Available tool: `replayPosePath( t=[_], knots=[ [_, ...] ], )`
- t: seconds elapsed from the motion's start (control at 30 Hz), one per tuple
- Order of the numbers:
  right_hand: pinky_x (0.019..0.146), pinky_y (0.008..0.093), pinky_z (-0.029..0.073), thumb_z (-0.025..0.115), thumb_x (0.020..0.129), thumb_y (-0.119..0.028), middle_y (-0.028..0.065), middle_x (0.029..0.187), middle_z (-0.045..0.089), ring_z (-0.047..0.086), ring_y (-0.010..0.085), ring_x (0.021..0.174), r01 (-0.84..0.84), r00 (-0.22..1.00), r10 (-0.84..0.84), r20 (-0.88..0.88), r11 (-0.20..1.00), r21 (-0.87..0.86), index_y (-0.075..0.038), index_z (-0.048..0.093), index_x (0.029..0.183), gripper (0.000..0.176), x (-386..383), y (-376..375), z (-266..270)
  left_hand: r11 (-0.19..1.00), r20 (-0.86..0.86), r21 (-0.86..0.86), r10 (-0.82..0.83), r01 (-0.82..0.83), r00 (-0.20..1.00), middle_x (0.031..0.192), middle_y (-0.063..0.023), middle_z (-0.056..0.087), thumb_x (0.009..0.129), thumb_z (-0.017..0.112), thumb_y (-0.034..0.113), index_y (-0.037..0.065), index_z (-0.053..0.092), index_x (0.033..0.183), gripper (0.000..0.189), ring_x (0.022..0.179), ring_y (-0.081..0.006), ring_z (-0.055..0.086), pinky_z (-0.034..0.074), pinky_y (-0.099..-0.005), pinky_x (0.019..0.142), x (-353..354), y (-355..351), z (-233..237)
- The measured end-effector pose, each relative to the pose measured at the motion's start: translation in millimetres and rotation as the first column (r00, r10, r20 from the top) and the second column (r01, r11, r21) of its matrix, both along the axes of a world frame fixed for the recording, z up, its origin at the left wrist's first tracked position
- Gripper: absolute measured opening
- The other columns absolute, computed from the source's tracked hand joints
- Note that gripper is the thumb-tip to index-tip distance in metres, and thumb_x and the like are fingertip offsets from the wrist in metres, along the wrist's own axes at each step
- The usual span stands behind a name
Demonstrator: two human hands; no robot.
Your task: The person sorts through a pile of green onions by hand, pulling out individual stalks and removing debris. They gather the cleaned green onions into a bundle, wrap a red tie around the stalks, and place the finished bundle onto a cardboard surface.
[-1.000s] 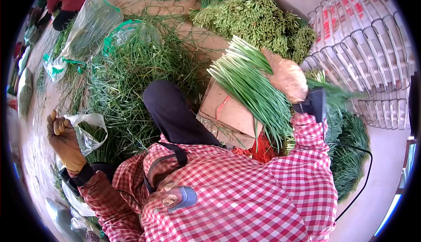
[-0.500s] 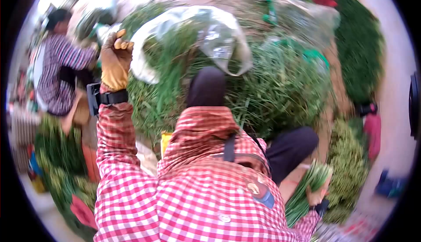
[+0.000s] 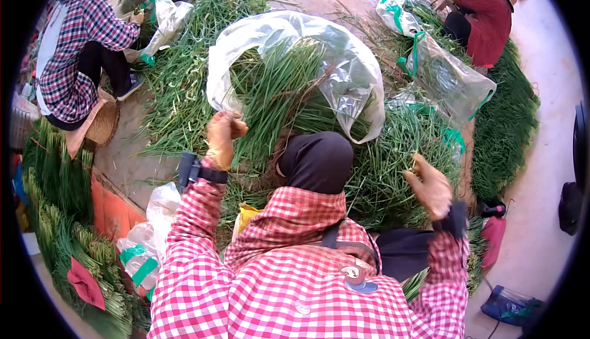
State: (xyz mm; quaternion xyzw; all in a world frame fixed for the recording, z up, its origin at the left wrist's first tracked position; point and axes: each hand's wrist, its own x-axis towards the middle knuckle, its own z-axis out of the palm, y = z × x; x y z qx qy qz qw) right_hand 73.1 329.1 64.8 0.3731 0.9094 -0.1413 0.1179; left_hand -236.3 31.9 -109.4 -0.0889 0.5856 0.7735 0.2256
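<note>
Concrete floor was seen almost buried under heaps of loose green chives, with a clear plastic bag (image 3: 353, 74) lying open over the middle heap. The gloved left hand (image 3: 220, 137) was closed in a fist round a tuft of chive stalks (image 3: 270, 102) at the bag's mouth. The gloved right hand (image 3: 430, 186) was held just above the greens to the right, fingers loosely curled; whether anything was pinched in it could not be told. The tuft would probably be best drawn out along its length, so that stalks are not snapped. Half a second earlier the left hand had been raised high, and a trimmed bundle had been held low in the right hand; that bundle was no longer held.
</note>
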Motion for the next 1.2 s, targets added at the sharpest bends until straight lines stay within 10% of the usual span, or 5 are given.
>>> replayPosePath(
  t=[0.2, 0.47, 0.7, 0.87, 1.2],
  knots=[
    [0.083, 0.0388, 0.047, 0.053, 0.089, -0.035, 0.0217, 0.101, 0.064, 0.061, 0.0332, 0.096, -0.315, 0.949, 0.293, -0.118, 0.856, -0.411, 0.001, 0.055, 0.115, 0.044, -153, 1, -96, 0.929, -0.443, -0.367, -0.131, -0.046, 0.887, 0.086, -0.0063, 0.064, 0.090, 0.059, 0.021, -0.002, 0.060, 0.103, 0.026, 0.077, -0.0128, 0.058, 0.046, -0.0258, 0.073, -38, 64, -60],
    [0.098, 0.0347, 0.040, 0.050, 0.092, -0.034, 0.0201, 0.121, 0.057, 0.054, 0.0311, 0.115, -0.126, 0.873, -0.210, -0.440, 0.775, -0.620, 0.000, 0.049, 0.128, 0.050, -258, 4, -302, 0.702, -0.398, -0.711, -0.346, -0.047, 0.849, 0.108, -0.0209, 0.063, 0.095, 0.047, 0.033, -0.002, 0.055, 0.118, 0.044, 0.101, -0.0314, 0.061, 0.045, -0.0352, 0.088, -95, 127, -118],
    [0.076, 0.0286, 0.046, 0.067, 0.084, -0.040, 0.0067, 0.096, 0.062, 0.058, 0.0153, 0.086, 0.012, 0.779, -0.505, -0.371, 0.604, -0.797, -0.002, 0.054, 0.116, 0.051, -294, -7, -264, 0.731, -0.283, -0.585, -0.590, 0.351, 0.757, 0.098, -0.0240, 0.062, 0.095, 0.040, 0.043, 0.004, 0.054, 0.117, 0.047, 0.090, -0.0403, 0.059, 0.047, -0.0434, 0.074, -40, 169, -112],
    [0.078, 0.0307, 0.048, 0.074, 0.079, -0.024, 0.0036, 0.094, 0.061, 0.058, 0.0148, 0.087, -0.174, 0.607, -0.787, 0.110, -0.266, -0.948, -0.007, 0.058, 0.107, 0.036, -275, 6, -264, 0.479, -0.392, -0.851, -0.852, 0.215, 0.347, 0.067, -0.0197, 0.060, 0.088, 0.046, 0.021, 0.001, 0.060, 0.087, 0.024, 0.063, -0.0377, 0.060, 0.045, -0.0480, 0.057, -17, 189, -47],
    [0.061, 0.0233, 0.046, 0.053, 0.089, -0.047, -0.0003, 0.087, 0.060, 0.055, 0.0093, 0.070, -0.342, 0.326, -0.805, -0.496, 0.389, -0.856, -0.008, 0.055, 0.115, 0.047, -207, 7, 23, 0.971, -0.935, -0.187, -0.222, 0.147, 0.278, 0.129, -0.0222, 0.047, 0.077, 0.071, 0.024, 0.003, 0.033, 0.138, 0.075, 0.119, -0.0399, 0.045, 0.037, -0.0433, 0.099, 31, 180, 164]
  ],
)
